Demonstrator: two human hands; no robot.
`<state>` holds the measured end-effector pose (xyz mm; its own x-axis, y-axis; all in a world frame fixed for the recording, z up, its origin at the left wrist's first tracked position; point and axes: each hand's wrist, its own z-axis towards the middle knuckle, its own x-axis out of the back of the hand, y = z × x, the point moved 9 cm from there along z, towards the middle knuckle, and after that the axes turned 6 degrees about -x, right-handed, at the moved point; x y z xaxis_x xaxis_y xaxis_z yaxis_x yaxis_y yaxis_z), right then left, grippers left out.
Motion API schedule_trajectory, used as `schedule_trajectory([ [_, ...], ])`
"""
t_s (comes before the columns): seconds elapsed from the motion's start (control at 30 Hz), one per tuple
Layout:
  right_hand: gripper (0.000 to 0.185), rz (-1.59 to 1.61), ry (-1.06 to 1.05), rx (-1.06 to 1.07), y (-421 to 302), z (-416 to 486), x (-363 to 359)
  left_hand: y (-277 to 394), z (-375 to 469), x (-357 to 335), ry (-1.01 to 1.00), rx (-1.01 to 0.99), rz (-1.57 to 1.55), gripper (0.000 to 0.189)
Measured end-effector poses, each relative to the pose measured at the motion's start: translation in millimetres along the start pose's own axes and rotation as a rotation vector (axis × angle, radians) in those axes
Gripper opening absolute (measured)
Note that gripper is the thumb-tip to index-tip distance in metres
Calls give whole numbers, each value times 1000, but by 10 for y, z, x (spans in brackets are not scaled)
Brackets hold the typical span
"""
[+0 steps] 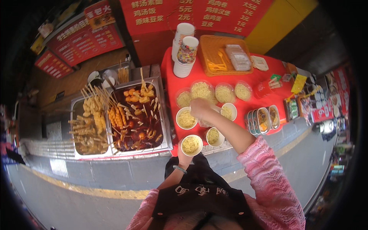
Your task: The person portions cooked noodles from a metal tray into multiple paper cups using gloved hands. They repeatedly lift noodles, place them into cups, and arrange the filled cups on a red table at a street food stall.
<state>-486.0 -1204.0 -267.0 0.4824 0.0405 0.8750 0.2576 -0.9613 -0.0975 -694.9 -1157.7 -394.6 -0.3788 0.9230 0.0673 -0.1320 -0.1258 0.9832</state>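
Observation:
My left hand (183, 158) holds a white paper cup (191, 146) with pale yellow noodles inside, at the table's front edge. Stretched across the red-covered table, my right hand (202, 110) appears to wear a clear plastic glove. Its fingers are hidden from above, so what they hold is unclear. Beside that hand stands a noodle-filled cup (186, 118) on the left and another cup (229, 112) on the right. A third cup of noodles (215, 136) leans slightly nearer me. Behind them sit several clear round containers of noodles (202, 89), partly covered by my right hand.
To the left, steel trays hold skewers in broth (92, 123) and in dark red sauce (138, 118). Stacked paper cups (184, 64) and an orange woven basket (207, 51) stand at the back. Oval food containers (262, 120) sit at the right. A menu board (187, 17) rises behind.

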Motion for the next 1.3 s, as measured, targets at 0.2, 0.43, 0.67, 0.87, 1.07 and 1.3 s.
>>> schedule_trajectory([
  [0.2,26,39,78,189,-4,-150,69,-152,-32,-118,78,59,-23,76],
  [0.43,53,498,-133,490,80,-1273,-251,50,-179,16,96,199,-161,70],
  [0.67,19,228,-107,499,-67,-1600,-747,856,-346,113,-131,31,9,58],
  [0.87,24,171,-217,464,88,-1807,-597,801,-365,180,-120,-29,130,59],
  [1.07,32,278,21,554,-125,-2038,-103,842,-172,76,-54,-33,-44,64],
  [1.3,15,747,11,312,216,-1856,93,308,-73,45,-16,-7,-3,75],
])
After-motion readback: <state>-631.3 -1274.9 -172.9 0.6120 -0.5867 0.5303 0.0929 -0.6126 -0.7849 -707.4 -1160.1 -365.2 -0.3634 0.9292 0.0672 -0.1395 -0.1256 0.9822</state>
